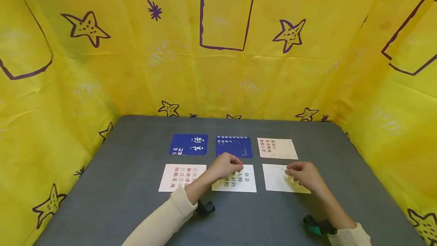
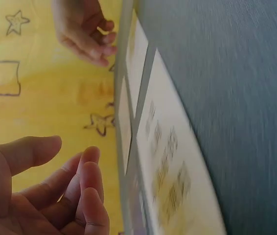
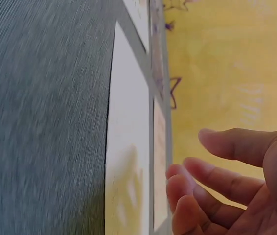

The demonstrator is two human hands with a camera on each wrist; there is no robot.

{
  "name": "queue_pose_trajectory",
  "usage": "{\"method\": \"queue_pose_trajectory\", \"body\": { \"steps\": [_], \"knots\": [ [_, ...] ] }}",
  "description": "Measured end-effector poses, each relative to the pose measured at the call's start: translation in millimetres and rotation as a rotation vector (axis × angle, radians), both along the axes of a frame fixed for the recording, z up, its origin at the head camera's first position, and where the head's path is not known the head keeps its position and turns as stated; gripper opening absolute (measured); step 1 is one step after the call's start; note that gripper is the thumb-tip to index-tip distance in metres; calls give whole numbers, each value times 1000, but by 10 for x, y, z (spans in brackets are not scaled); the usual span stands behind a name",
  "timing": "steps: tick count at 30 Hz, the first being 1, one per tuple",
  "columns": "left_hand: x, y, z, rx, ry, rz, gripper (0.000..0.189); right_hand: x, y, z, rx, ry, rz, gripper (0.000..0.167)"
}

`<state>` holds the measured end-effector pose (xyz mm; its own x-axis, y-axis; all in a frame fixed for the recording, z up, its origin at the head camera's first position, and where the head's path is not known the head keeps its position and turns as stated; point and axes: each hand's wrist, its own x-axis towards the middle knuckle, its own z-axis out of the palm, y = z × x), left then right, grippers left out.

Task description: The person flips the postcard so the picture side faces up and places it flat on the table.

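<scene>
Over the front middle card [image 1: 250, 186], white with dark vertical characters, hovers my left hand [image 1: 223, 167]. Its fingers are loosely bent; in the left wrist view, a gap shows between thumb and fingertips [image 2: 90, 169], with nothing held. My right hand [image 1: 306, 175] hangs above the front right card [image 1: 273, 179], which is nearly blank white with a tiny mark. In the right wrist view its thumb and fingers [image 3: 182, 188] stand apart and hold nothing. The front left card [image 1: 170, 179] carries red and grey characters, and my left forearm overlaps its right side.
Behind lie two blue cards with white writing, one at left [image 1: 182, 147] and one in the middle [image 1: 235, 149], and a cream card [image 1: 281, 149] at right. All rest on a dark grey table [image 1: 112, 200]. Yellow patterned cloth [image 1: 218, 82] walls the back and both sides.
</scene>
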<state>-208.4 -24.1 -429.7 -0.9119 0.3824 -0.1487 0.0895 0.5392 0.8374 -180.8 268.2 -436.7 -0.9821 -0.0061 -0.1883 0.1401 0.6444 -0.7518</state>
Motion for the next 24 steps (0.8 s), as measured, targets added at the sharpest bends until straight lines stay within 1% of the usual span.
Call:
{"method": "queue_pose_trajectory", "body": {
  "steps": [4, 5, 8, 12, 15, 17, 21, 22, 24],
  "knots": [
    [44, 222, -37, 8, -4, -16, 15, 10, 123, 15, 55, -9, -11, 32],
    [55, 273, -50, 3, 6, -23, 14, 16, 146, 22, 72, -9, -11, 32],
    [88, 410, -72, -12, 2, -37, 14, 34, 217, 24, 124, 12, -5, 32],
    [117, 555, -89, -61, 3, -64, 16, 67, 321, 5, 186, 33, -5, 33],
    [116, 641, -100, -90, 12, -79, 18, 90, 391, 0, 215, 35, -20, 35],
    [112, 690, -112, -95, 14, -76, 20, 103, 427, -2, 236, 38, -34, 36],
    [114, 770, -150, -86, 15, -48, 19, 124, 458, -12, 289, 54, -40, 37],
    [118, 787, -162, -87, 20, -42, 22, 129, 458, -13, 305, 58, -35, 37],
    [128, 820, -183, -96, 40, -37, 34, 135, 450, -24, 334, 64, -29, 37]
  ]
}}
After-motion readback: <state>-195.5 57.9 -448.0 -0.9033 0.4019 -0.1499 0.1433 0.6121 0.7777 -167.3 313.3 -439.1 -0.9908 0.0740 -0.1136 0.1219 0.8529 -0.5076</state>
